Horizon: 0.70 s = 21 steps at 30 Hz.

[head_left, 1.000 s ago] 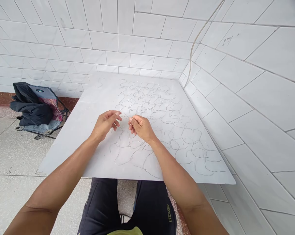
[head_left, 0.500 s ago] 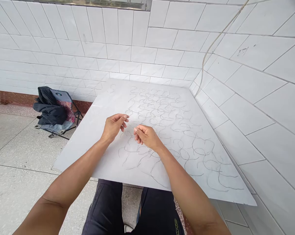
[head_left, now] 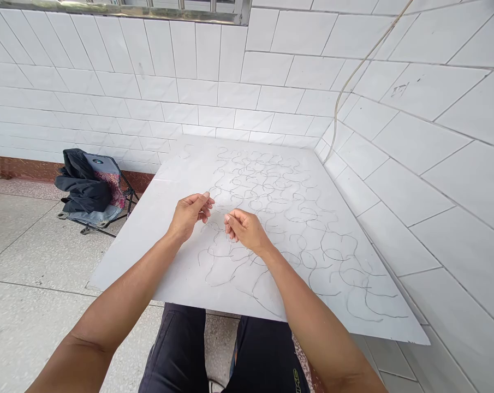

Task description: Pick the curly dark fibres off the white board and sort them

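Hovering just above the flat white tabletop, the left hand and the right hand face each other with a narrow gap between their fingertips. The left grip is closed, thumb pressed against the forefinger with the other fingers tucked beneath. The right grip is also closed, its fingers curled in and the thumb meeting them at the tips. Whether anything is pinched in either grip, or runs across the gap, is too fine to make out. Thin dark wavy strands lie flat all over the tabletop, each bent into loose curls so that none has one clear long axis. They spread from directly under both hands out to the far edge and along the right side towards the near corner. The left hand sits at the left fringe of this field with bare board beyond it, while the right hand is over the thicker part and nearer most of the strands. White tiled walls close the corner behind and to the right, with a pale cable hanging down. A folding chair heaped with dark clothes stands on the speckled floor to the left.
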Available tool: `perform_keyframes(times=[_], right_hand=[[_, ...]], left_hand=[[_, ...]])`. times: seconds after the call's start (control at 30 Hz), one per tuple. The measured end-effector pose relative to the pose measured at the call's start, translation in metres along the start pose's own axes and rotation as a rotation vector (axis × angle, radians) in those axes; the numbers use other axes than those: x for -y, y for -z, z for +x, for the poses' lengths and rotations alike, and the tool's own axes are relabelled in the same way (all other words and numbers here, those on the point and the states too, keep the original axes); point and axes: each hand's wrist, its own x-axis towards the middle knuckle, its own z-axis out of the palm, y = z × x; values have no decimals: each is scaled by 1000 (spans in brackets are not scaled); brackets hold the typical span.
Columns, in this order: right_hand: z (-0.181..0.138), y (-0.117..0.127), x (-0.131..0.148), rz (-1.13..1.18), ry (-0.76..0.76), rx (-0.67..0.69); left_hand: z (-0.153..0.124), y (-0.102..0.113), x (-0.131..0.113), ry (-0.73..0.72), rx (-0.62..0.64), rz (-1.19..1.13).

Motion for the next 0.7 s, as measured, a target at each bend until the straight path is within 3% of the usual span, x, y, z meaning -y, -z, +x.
perform_keyframes(times=[0.27,0.53,0.7], right_hand=[[0,-2,-2,97,4,5],[4,-3,-4,102,-19,-111],[2,-5,-3,69,-23,-124]], left_hand=[[0,1,-2,13,29,-53],[0,0,-7,52,33,-20],[0,-1,-4,-3,74,-6]])
